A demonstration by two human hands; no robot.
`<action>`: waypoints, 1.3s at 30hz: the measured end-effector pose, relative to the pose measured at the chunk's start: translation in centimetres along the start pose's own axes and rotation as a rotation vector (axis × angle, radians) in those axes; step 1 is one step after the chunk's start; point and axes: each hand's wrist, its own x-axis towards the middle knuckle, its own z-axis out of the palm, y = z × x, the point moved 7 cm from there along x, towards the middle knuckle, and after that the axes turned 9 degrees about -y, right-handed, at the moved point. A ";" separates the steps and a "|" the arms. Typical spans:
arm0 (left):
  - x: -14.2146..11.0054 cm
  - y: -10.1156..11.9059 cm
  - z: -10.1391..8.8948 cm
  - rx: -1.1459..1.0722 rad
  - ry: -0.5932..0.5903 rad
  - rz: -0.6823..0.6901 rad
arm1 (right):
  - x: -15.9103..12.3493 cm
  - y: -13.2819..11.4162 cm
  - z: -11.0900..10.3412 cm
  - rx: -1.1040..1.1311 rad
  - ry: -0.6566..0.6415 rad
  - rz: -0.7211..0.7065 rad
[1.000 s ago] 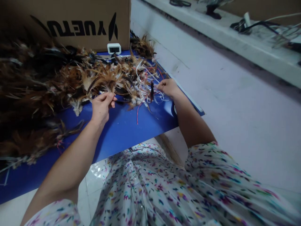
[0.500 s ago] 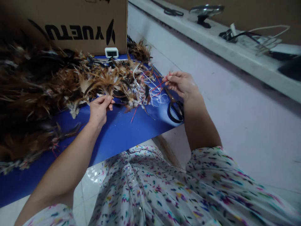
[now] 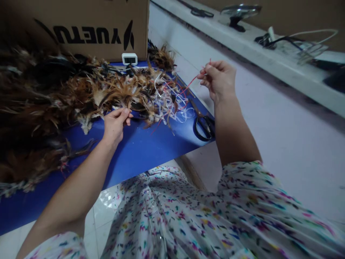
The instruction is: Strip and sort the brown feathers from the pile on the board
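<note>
My right hand (image 3: 219, 80) is raised off the table's right side, its fingers pinched on a red string (image 3: 190, 84). The string runs down into a tangle of white and red strings (image 3: 172, 104) at the right end of the feather pile. Near the pile's front edge, my left hand (image 3: 116, 124) pinches the base of a bunch of brown feathers (image 3: 122, 91) that fans out above the fingertips. Black-handled scissors (image 3: 202, 127) lie on the blue tabletop (image 3: 140, 147) below my right hand, their blades pointing away under the string.
Brown and black feathers (image 3: 40, 104) cover the table's left and back. Behind stands a cardboard box (image 3: 88, 14), with a small white digital clock (image 3: 129, 58) before it. The wall (image 3: 283, 118) borders the right side; a ledge (image 3: 269, 55) above it holds cables and a stand.
My right hand has risen from the string tangle, moving right and pulling a red string out with it. The scissors came into fuller view. My left hand has stayed nearly still.
</note>
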 end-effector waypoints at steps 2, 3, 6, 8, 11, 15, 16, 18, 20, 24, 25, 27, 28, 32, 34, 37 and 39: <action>0.0 0.0 -0.1 0.005 0.004 0.002 | 0.5 -0.7 -0.4 0.003 0.066 -0.059; 0.0 -0.1 -0.1 0.010 0.005 0.003 | 0.7 -1.1 -0.4 -0.009 0.081 -0.087; 0.0 -0.1 0.0 0.028 0.004 0.005 | 1.8 -2.4 -0.4 -0.089 0.081 -0.162; 0.0 0.0 0.0 0.035 0.007 0.001 | 2.7 -3.0 -0.6 -0.146 0.100 -0.197; 0.0 0.0 0.0 0.038 0.008 -0.003 | 3.7 -3.0 -0.8 -0.204 0.153 -0.257; -0.1 0.0 0.1 0.041 0.006 -0.007 | 3.1 -0.3 2.3 -0.453 -0.113 -0.180; -0.1 -0.1 0.1 0.046 0.005 -0.011 | 2.3 0.6 3.5 -0.562 -0.208 -0.150; -0.2 -0.1 0.2 0.056 -0.003 -0.016 | 0.4 2.6 5.9 -0.747 -0.392 -0.114; -0.2 0.0 0.4 0.056 -0.017 -0.011 | -1.7 4.3 8.1 -0.903 -0.545 -0.083; -0.3 0.0 0.4 0.064 -0.025 -0.006 | -3.8 5.9 10.7 -1.108 -0.721 -0.070; -0.4 -0.1 0.4 0.068 -0.022 -0.006 | -3.8 6.0 10.9 -1.118 -0.723 -0.067; -0.4 -0.1 0.4 0.067 -0.022 -0.001 | -3.2 5.7 10.6 -1.097 -0.691 -0.070; -0.4 -0.1 0.4 0.063 -0.024 0.004 | -2.7 5.4 10.3 -1.075 -0.667 -0.078; -0.4 -0.1 0.5 0.047 -0.043 0.008 | -0.7 3.8 8.5 -0.988 -0.547 -0.086; -0.4 -0.1 0.5 0.053 -0.038 -0.001 | 0.2 2.8 7.6 -0.972 -0.474 -0.075; -0.5 -0.1 0.5 0.067 -0.023 -0.020 | 1.3 1.2 6.6 -0.974 -0.359 -0.088; -0.5 -0.2 0.4 0.079 -0.014 -0.037 | 2.0 0.4 6.2 -0.963 -0.286 -0.118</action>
